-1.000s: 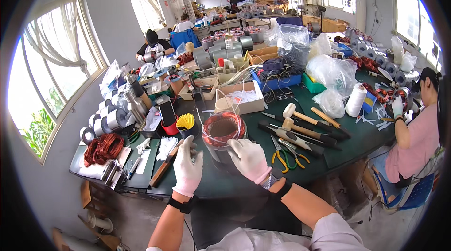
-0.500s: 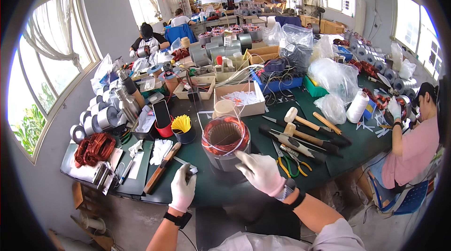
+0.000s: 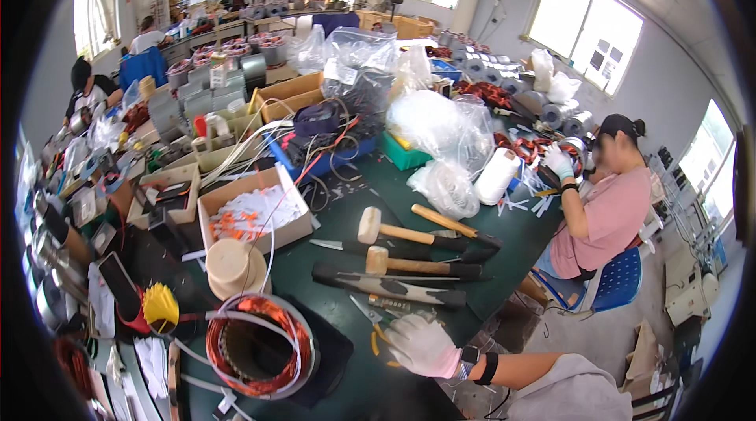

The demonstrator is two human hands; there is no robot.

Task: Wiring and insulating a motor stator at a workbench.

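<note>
My right hand (image 3: 425,344), in a white glove, is low over the tools at the table's near edge. Its fingers curl down over the handles of pliers; whatever they grip is hidden under the glove. A grey-jawed hand tool with yellow handles (image 3: 376,341) lies at its fingertips. To the left stands a grey motor stator (image 3: 309,358), ringed with copper windings (image 3: 223,334). White cord and sleeved leads (image 3: 273,244) rise and spread from it. Just behind the stator is a cream round block (image 3: 235,267). My left hand is out of view.
Mallets (image 3: 394,233) and a dark worn bar (image 3: 386,289) lie beyond my right hand. A box of paper slips (image 3: 295,230), a yellow bundle in a cup (image 3: 161,307) and a white thread cone (image 3: 498,177) stand around. A co-worker in pink (image 3: 602,212) sits at right.
The view has swung right and tilted. My right hand has left the stator's side and moved right to the pliers. My left hand has gone out of view.
</note>
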